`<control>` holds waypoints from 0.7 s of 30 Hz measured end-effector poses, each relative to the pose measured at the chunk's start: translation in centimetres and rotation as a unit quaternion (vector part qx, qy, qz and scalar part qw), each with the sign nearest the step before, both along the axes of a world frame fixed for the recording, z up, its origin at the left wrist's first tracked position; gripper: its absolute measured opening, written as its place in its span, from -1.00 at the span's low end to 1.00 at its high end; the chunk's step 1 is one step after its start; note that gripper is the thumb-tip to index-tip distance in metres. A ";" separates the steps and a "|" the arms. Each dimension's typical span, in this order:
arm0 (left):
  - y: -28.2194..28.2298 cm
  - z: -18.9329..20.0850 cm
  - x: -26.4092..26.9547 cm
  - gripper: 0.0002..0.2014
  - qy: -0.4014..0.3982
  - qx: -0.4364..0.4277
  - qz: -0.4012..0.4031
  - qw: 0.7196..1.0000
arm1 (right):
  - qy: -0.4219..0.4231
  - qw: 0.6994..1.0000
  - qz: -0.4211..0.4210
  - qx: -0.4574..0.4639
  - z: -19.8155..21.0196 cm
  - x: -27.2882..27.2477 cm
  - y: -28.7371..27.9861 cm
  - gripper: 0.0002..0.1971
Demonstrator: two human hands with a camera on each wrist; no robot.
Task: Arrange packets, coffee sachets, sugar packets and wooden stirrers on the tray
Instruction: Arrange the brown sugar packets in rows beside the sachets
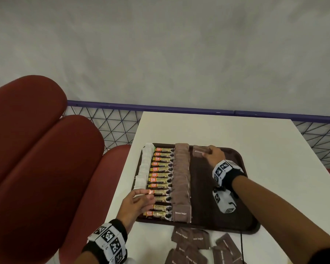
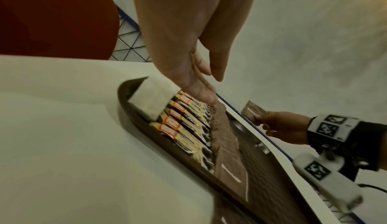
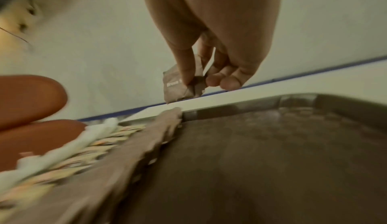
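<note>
Sugar packet (image 1: 200, 151) — pinched in the right hand (image 1: 213, 155) fingers at the tray's (image 1: 227, 197) twelve o'clock edge. Left hand (image 1: 136, 203) — fingers relaxed, holding nothing — hovers over coffee sachets (image 1: 161, 180) at eight o'clock.

Brown sugar packet (image 1: 199, 151) (seemingly creased), above tray (image 1: 234, 187)

A café or canteen booth: red padded seats (image 1: 36, 149), white table (image 1: 208, 130), brown serving tray (image 1: 236, 187).
</note>
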State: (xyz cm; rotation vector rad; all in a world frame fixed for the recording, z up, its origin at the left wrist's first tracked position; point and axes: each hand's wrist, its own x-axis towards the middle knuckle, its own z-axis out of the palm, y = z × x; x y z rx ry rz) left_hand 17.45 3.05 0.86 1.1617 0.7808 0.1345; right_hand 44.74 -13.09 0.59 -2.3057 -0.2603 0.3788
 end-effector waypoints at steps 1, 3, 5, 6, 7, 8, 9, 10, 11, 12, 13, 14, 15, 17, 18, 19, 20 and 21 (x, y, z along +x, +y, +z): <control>0.4 0.0 -0.2 -0.79 0.001 0.001 0.002 1.000 | 0.001 1.000 -0.005 -0.007 -0.2 1.0 0.2 -0.97; 1.1 -0.5 -0.6 -0.80 0.006 0.003 0.012 1.000 | 0.009 0.999 -0.015 -0.027 -1.0 2.7 0.8 -0.96; 1.6 -1.0 -1.0 -0.78 0.014 0.001 0.020 1.000 | 0.013 0.999 -0.015 -0.050 -1.8 3.8 1.4 -0.96; 1.8 -1.3 -1.3 -0.75 0.018 -0.001 0.023 1.000 | 0.018 0.998 -0.014 -0.062 -2.1 4.2 1.7 -0.93; 1.9 -1.6 -1.5 -0.73 0.020 -0.002 0.024 1.000 | 0.022 0.997 -0.010 -0.070 -2.5 4.5 2.0 -0.92; 2.0 -1.8 -1.7 -0.73 0.021 -0.005 0.025 0.999 | 0.029 0.997 -0.007 -0.076 -2.6 4.6 2.3 -0.90; 2.0 -1.9 -1.9 -0.77 0.023 -0.006 0.025 0.999 | 0.034 0.996 -0.005 -0.078 -3.0 4.7 2.5 -0.88; 2.1 -1.9 -2.1 -0.78 0.025 -0.005 0.023 0.999 | 0.039 0.996 -0.008 -0.081 -3.2 4.8 2.8 -0.85; 2.1 -2.0 -2.2 -0.76 0.026 -0.002 0.022 0.999 | 0.039 0.996 -0.012 -0.085 -3.5 4.8 3.0 -0.83; 2.2 -2.1 -2.3 -0.74 0.028 0.001 0.020 0.999 | 0.040 0.995 -0.019 -0.088 -3.6 4.7 3.2 -0.83; 2.3 -2.2 -2.3 -0.73 0.032 0.005 0.019 0.999 | 0.038 0.995 -0.027 -0.088 -3.8 4.6 3.4 -0.82; 2.3 -2.2 -2.3 -0.73 0.036 0.007 0.019 0.999 | 0.036 0.995 -0.037 -0.088 -3.9 4.5 3.6 -0.78; 2.4 -2.2 -2.4 -0.70 0.038 0.009 0.019 0.999 | 0.032 0.994 -0.043 -0.091 -3.9 4.4 3.8 -0.72; 2.4 -2.2 -2.4 -0.68 0.043 0.013 0.019 0.999 | 0.020 0.993 -0.051 -0.101 -3.8 4.1 4.2 -0.66; 2.4 -2.2 -2.5 -0.74 0.046 0.013 0.020 0.999 | 0.015 0.993 -0.056 -0.104 -3.8 4.0 4.4 -0.65; 2.4 -2.1 -2.5 -0.80 0.047 0.012 0.017 0.999 | 0.011 0.992 -0.060 -0.106 -3.7 3.9 4.5 -0.66; 2.3 -2.0 -2.6 -0.85 0.050 0.012 0.012 0.999 | 0.006 0.992 -0.063 -0.111 -3.6 3.8 4.7 -0.68; 2.3 -1.9 -2.7 -0.86 0.054 0.015 0.003 0.998 | 0.000 0.991 -0.064 -0.115 -3.5 3.7 4.7 -0.68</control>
